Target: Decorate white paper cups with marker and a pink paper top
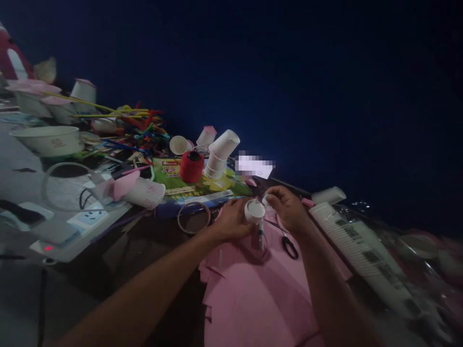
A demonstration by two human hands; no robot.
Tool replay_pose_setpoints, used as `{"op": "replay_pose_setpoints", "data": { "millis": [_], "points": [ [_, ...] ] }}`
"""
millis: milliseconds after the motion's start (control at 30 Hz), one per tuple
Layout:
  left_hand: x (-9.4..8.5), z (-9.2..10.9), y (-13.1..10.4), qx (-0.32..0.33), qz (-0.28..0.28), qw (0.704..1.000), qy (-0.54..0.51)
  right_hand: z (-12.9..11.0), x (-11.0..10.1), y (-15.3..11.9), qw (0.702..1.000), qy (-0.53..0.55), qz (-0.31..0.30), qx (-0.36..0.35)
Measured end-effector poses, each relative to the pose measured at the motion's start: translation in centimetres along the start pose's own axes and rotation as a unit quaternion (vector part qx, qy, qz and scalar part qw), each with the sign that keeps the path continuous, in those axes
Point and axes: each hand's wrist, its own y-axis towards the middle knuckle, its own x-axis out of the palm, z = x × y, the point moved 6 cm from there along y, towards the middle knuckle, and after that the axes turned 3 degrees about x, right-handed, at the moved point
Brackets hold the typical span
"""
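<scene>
My left hand (231, 220) is wrapped round a small white paper cup (254, 211), whose round white end faces up toward me. Close to the cup's right side, my right hand (288, 208) pinches a small pale teal piece (265, 199), too small to name. Below the cup a white pen-like stick with a blue band (261, 236) lies over pink paper sheets (253, 299). Black-handled scissors (289, 246) rest on the paper under my right wrist. A clear roll of tape, or a ring like it (194, 218), lies left of my left hand.
Stacked paper cups (354, 241) in plastic lie at the right. Beyond my hands are a red yarn spool (191, 166), upended cups (220, 152) and a green packet (166, 168). At left sit a power strip (79, 226), a paper bowl (47, 140) and colourful pipe cleaners (144, 126).
</scene>
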Motion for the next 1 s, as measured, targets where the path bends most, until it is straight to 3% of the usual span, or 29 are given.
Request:
{"op": "replay_pose_setpoints", "data": {
  "millis": [233, 433, 600, 800, 933, 1000],
  "points": [
    [0.2, -0.1, 0.1, -0.003, -0.003, 1.0, 0.016, -1.3, 0.5, -0.6, 0.974, -0.212, 0.008, -0.074],
    [0.3, -0.3, 0.0, 0.005, 0.006, 1.0, 0.008, -2.6, 1.9, -1.1, 0.958, -0.247, -0.013, -0.147],
    [0.4, -0.5, 0.0, 0.021, 0.003, 1.0, -0.001, -3.3, 3.3, -1.6, 0.923, -0.314, -0.035, -0.22],
    [1.2, -1.2, 0.2, 0.034, 0.012, 0.999, 0.035, -4.0, 4.4, -2.4, 0.908, -0.326, -0.062, -0.258],
    [1.2, -0.8, 0.3, 0.051, 0.01, 0.998, 0.047, -4.8, 4.2, -2.8, 0.909, -0.3, -0.091, -0.276],
    [0.9, -0.6, 0.3, 0.043, 0.01, 0.998, 0.042, -5.0, 3.3, -2.6, 0.911, -0.298, -0.066, -0.276]
  ]
}}
